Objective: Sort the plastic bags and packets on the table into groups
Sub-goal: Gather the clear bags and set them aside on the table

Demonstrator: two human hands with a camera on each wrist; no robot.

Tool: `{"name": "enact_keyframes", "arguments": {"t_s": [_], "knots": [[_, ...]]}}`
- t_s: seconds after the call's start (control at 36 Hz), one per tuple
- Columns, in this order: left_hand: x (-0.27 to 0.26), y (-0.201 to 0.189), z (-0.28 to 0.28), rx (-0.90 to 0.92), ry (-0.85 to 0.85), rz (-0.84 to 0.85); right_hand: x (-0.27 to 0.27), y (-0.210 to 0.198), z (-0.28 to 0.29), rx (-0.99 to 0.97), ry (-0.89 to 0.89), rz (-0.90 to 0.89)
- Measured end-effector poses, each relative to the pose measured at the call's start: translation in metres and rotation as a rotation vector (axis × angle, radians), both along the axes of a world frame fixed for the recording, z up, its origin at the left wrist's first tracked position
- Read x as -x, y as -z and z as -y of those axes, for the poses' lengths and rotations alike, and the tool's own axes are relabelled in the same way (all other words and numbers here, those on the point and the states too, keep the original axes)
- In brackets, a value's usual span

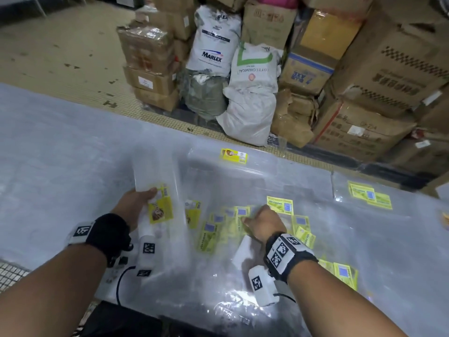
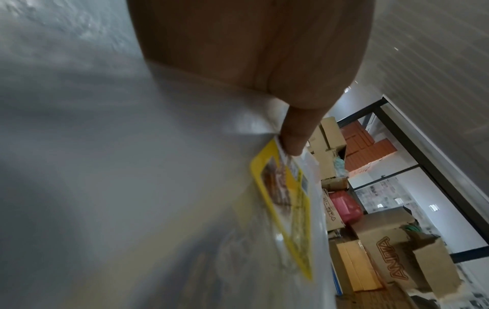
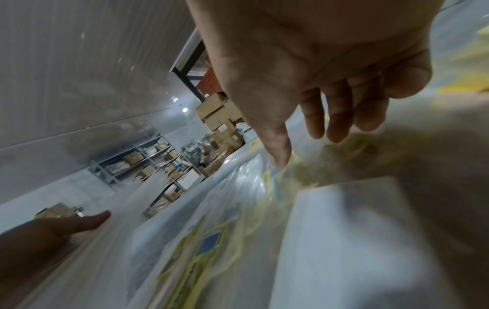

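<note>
Two hands (image 1: 136,203) are in view. Two white sacks (image 1: 250,93) stand behind the table. The overlapping clear bags with yellow labels (image 1: 279,205) cannot be counted exactly.

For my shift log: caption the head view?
Left hand holds a yellow-labelled bag; right hand rests on the packet pile.

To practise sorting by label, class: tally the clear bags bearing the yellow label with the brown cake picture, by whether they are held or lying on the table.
Held: 1, the held cake-label bag in the left hand.
Lying on the table: 2, the near cake-label bag and the far cake-label bag.
Total: 3.
</note>
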State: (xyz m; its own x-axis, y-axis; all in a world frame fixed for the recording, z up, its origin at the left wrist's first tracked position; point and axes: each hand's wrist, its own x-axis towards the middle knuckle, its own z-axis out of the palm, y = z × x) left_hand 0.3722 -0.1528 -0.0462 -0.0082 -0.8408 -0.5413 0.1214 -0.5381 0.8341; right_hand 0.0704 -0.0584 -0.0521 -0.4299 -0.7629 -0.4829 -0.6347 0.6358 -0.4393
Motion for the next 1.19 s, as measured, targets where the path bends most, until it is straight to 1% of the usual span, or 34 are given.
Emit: {"name": "enact_keyframes", "arguments": {"t_s": [0.14,0.25,0.47,0.61,0.75,0.83,0.94,1.0,1.06,1.14,1.19], "knots": [[-0.024,-0.005,0.009,0.004,-0.015,-0.023,-0.035,-0.005,0.017,0.07,-0.088,-0.012],[-0.038,-0.007,0.013,-0.004,-0.014,-0.031,-0.056,-0.005,0.028,0.058,-0.119,-0.011],[-0.063,0.001,0.013,-0.03,-0.055,-0.006,-0.106,0.002,0.051,-0.021,-0.193,-0.113],[-0.072,0.005,0.01,-0.054,-0.061,-0.02,-0.126,0.005,0.061,-0.11,-0.194,-0.123],[-0.078,0.009,0.01,-0.079,-0.079,-0.027,-0.127,0.01,0.066,-0.106,-0.118,-0.051],[-0.078,0.011,0.009,-0.093,-0.078,-0.023,-0.124,0.009,0.069,0.023,-0.034,0.075],[-0.073,0.013,0.008,-0.095,-0.07,-0.008,-0.124,0.004,0.069,0.335,0.114,0.262],[-0.069,0.013,0.009,-0.089,-0.07,0.002,-0.128,0.001,0.072,0.491,0.154,0.35],[-0.065,0.012,0.009,-0.081,-0.066,0.003,-0.132,-0.007,0.075,0.603,0.19,0.443],[-0.058,0.01,0.009,-0.073,-0.065,-0.01,-0.137,-0.021,0.076,0.655,0.221,0.553],[-0.053,0.007,0.009,-0.063,-0.058,-0.016,-0.142,-0.024,0.077,0.628,0.204,0.615]]}}
